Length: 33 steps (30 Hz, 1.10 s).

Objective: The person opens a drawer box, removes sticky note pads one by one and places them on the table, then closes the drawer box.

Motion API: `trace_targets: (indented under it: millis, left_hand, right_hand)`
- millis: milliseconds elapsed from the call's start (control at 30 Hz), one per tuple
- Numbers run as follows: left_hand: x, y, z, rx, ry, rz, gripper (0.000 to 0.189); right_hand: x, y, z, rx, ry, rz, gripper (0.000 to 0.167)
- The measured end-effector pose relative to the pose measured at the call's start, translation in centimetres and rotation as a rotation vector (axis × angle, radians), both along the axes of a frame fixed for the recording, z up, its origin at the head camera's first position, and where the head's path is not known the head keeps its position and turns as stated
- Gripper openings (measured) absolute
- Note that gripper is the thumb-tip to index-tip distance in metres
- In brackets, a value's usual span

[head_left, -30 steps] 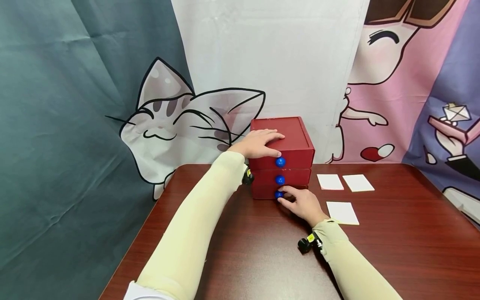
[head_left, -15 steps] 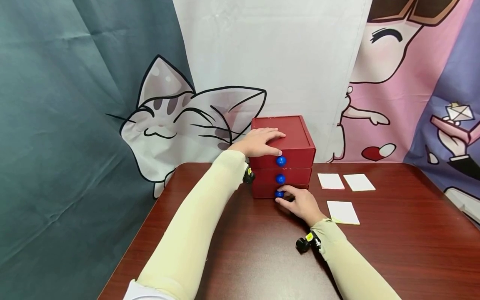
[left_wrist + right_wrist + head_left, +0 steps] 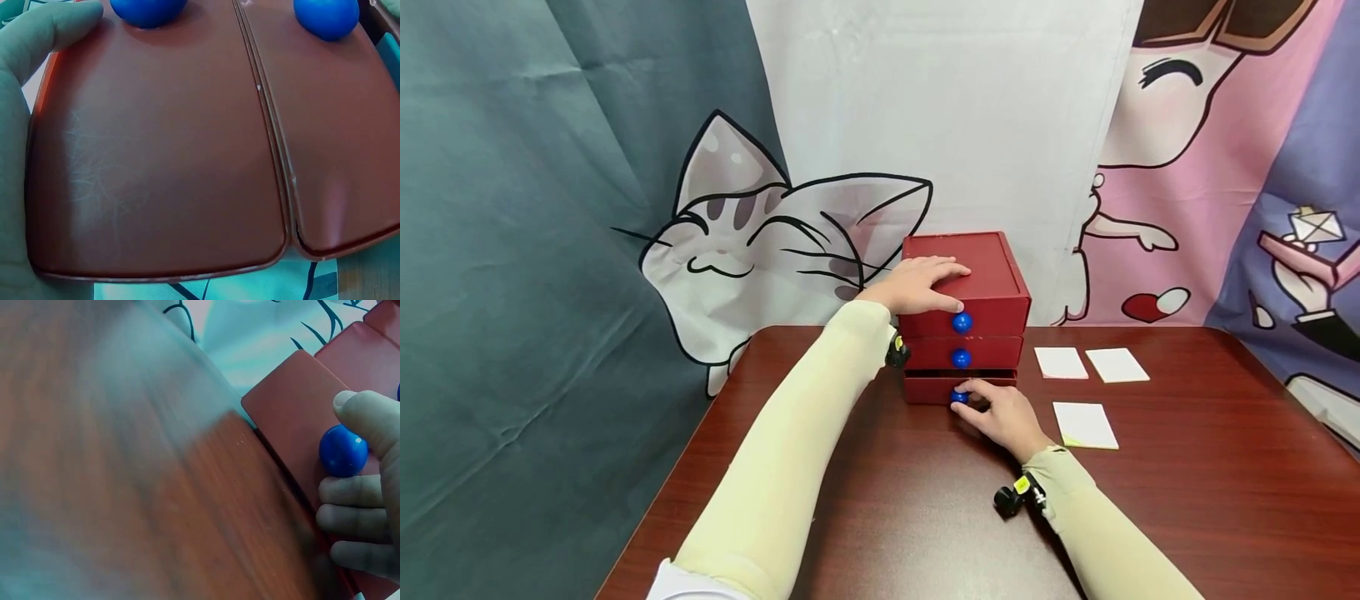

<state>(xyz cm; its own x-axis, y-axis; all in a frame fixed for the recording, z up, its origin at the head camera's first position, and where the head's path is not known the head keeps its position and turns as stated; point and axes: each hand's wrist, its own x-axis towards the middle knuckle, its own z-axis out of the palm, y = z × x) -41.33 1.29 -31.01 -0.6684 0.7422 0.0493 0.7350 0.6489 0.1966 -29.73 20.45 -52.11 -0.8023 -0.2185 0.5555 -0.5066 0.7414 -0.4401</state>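
Observation:
A red three-drawer box [image 3: 985, 258] with a round blue knob on each drawer stands toward the back of the table. My left hand [image 3: 917, 287] rests on its top with fingers extended, the thumb bent over the front edge by the top knob [image 3: 962, 322]. My right hand [image 3: 1003, 417] holds the bottom knob [image 3: 343, 450] between thumb and fingers. The bottom drawer [image 3: 928, 390] sits a little forward of the others, a dark gap along its upper edge. Above it, the middle knob [image 3: 961, 358] is untouched and its drawer is closed. The bottom drawer's contents are hidden.
Two white square note pads [image 3: 1060, 363] [image 3: 1117, 365] lie right of the box, and a third pad [image 3: 1086, 425] lies nearer, beside my right wrist. A printed curtain [image 3: 1000, 108] hangs right behind the brown table [image 3: 880, 517].
The bottom drawer has slid out a little toward me, with my right hand moving along on its knob. My left hand has stayed on the box top.

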Motion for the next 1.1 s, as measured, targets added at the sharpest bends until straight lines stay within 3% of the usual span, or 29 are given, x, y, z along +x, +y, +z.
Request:
trace_targets:
  millis: [400,800,900,1100]
  left_hand:
    - [-0.1,-0.2,0.0,0.002,-0.01,0.011,0.07]
    - [-0.1,-0.2,-0.1,0.006,-0.004,0.0,0.07]
    - [0.0,-0.1,-0.1,0.003,-0.004,-0.001,0.07]
    - [0.1,-0.2,0.0,0.002,0.001,0.001,0.07]
  right_hand:
    - [1.6,-0.4,-0.1,-0.027,-0.021,0.005,0.026]
    - [1.7,0.0,-0.2,-0.04,0.012,0.084,0.025]
    - [1.7,0.3,0.3,-0.05,-0.047,0.132,0.024]
    - [1.8,1.2,2.4,-0.037,-0.311,0.228,0.024]
